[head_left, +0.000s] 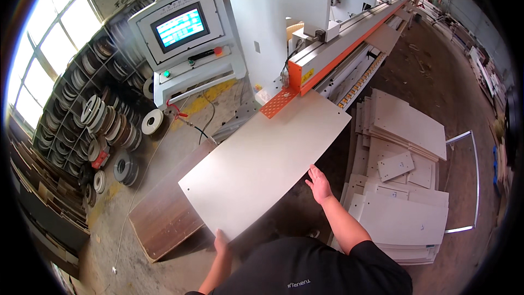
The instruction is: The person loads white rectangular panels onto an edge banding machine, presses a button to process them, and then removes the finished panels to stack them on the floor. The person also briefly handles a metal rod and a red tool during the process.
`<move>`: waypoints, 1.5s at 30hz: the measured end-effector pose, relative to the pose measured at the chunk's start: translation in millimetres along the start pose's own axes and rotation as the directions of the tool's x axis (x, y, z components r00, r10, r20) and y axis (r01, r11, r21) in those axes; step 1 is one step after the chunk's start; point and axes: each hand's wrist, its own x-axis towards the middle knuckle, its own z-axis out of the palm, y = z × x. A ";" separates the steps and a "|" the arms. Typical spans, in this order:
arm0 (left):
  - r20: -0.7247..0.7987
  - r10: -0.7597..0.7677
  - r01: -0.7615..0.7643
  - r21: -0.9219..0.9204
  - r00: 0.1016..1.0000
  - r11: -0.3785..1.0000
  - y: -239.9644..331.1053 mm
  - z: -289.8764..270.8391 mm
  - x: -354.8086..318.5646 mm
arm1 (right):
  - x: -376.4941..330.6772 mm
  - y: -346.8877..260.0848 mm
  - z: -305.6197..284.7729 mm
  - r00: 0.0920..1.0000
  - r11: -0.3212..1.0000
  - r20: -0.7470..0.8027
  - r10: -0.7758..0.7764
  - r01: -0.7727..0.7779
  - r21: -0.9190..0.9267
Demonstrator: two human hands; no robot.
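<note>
Clearly the large pale panel (267,166) lies in the middle of the frame, its long axis running from the lower left up to the upper right, toward the orange perforated plate (278,102) of the long machine (349,27); the left hand (221,242) grips the near corner at the lower centre, fingers closed on the edge; the right hand (319,184) rests flat and open against the right long edge, further up the panel, so it is nearer to the machine; a stack of similar boards (406,186) lies to the right.
</note>
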 end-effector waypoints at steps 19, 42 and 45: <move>0.309 -0.125 0.069 0.184 0.943 0.980 40.4 187.5 -63.2 | -315.9 153.4 -247.6 0.522 -0.002 -0.471 0.711 -0.669 -0.744; 0.725 -0.572 -0.923 0.284 0.385 -0.262 -9.7 76.6 2.4 | -308.3 191.2 -288.9 0.552 0.869 -0.814 0.181 -0.477 -0.130; 0.718 -0.570 -0.916 0.303 0.401 -0.263 15.0 83.7 -25.3 | -304.7 221.5 -346.5 0.317 0.842 -0.919 0.232 -0.539 0.027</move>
